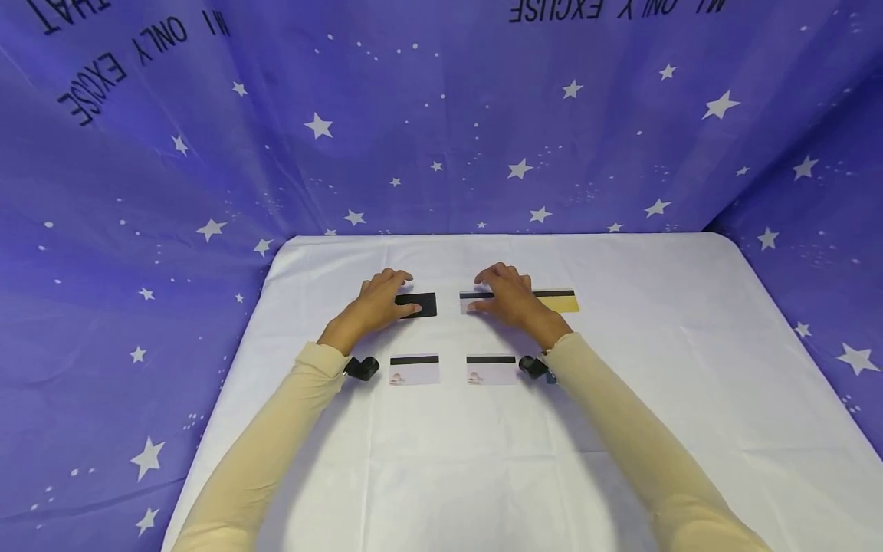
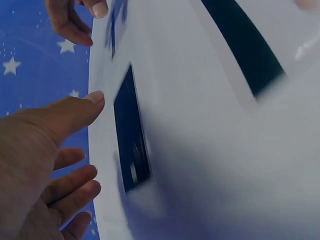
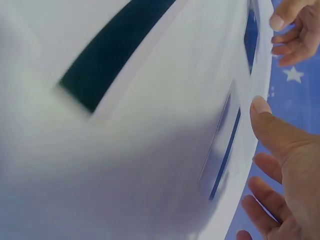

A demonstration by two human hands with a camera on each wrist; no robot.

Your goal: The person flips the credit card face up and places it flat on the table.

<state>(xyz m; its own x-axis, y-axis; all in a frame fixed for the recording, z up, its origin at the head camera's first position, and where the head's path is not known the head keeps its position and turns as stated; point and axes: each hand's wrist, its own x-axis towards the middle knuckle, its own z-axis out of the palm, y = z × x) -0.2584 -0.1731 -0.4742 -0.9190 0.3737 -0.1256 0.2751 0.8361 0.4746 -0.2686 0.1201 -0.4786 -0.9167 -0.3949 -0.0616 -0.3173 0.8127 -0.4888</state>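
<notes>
My left hand (image 1: 378, 299) hovers over a black card (image 1: 429, 303) in the back row, covering its left end in the head view. In the left wrist view its thumb and fingers are spread apart, with nothing between them and the black card (image 2: 131, 132) lying beyond. Likewise, my right hand (image 1: 509, 297) is above a white card with a dark stripe (image 1: 476, 295); its hold is empty. That striped card (image 3: 220, 150) lies flat beyond the thumb in the right wrist view. Partly hidden behind the right hand is a yellow card (image 1: 564, 304) with a dark stripe.
Two white cards with dark stripes lie in the front row, a left one (image 1: 415, 372) and a right one (image 1: 491, 372). Black wrist cameras (image 1: 363, 369) sit beside them. A white cloth (image 1: 441, 475) covers the table; a purple starry curtain (image 1: 441, 130) hangs behind it.
</notes>
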